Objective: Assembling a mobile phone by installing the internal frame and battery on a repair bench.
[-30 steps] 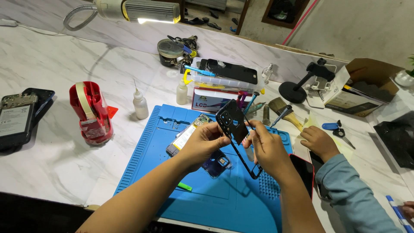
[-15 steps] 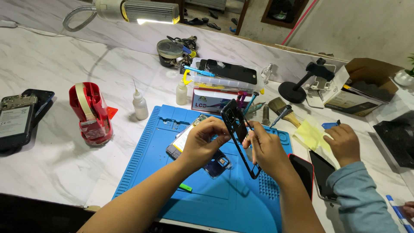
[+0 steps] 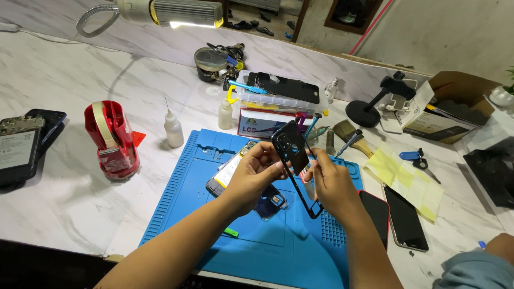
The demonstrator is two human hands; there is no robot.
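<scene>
Both my hands hold a black phone middle frame (image 3: 292,155) up above the blue silicone work mat (image 3: 182,198). My left hand (image 3: 256,172) grips its left edge near the camera cutout. On the frame's right edge, my right hand (image 3: 332,184) pinches with fingertips. The frame stands nearly edge-on, tilted, its lower corner near my right palm. Beneath my hands on the mat lie an opened phone body with a white battery (image 3: 227,171) and a small dark part (image 3: 273,200).
A red tape dispenser (image 3: 112,139), a small dropper bottle (image 3: 173,129), a clear parts box (image 3: 278,96), brush and tools stand behind the mat. Phones lie at far left (image 3: 21,147) and right (image 3: 404,217). Yellow sheet (image 3: 407,179) and another person's sleeve (image 3: 476,270) at right.
The other person's hand, which reached over the yellow sheet by the scissors, has pulled back to the lower right corner. My hands have turned the frame slightly.
</scene>
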